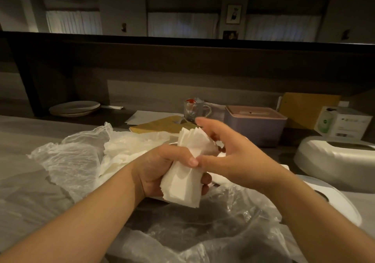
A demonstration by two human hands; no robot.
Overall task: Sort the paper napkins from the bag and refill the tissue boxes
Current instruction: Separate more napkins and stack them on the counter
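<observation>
My left hand (160, 169) grips a thick stack of white paper napkins (187, 167) upright above the counter, fingers wrapped round its middle. My right hand (225, 153) is beside the stack on the right, its fingers relaxed and spread; the thumb touches the stack's edge near my left thumb. More loose napkins (121, 151) lie in a clear plastic bag (67, 161) spread out on the left. A purple tissue box (255, 125) with a pink lid stands behind my right hand. Two white oval tissue boxes sit to the right, one far (336, 161) and one near (336, 204).
Crumpled clear plastic (203, 228) covers the counter in front of me. A glass cup (194, 108), brown envelope (162, 125), stacked plates (75, 107) and a white carton (343, 124) stand at the back below a dark raised ledge.
</observation>
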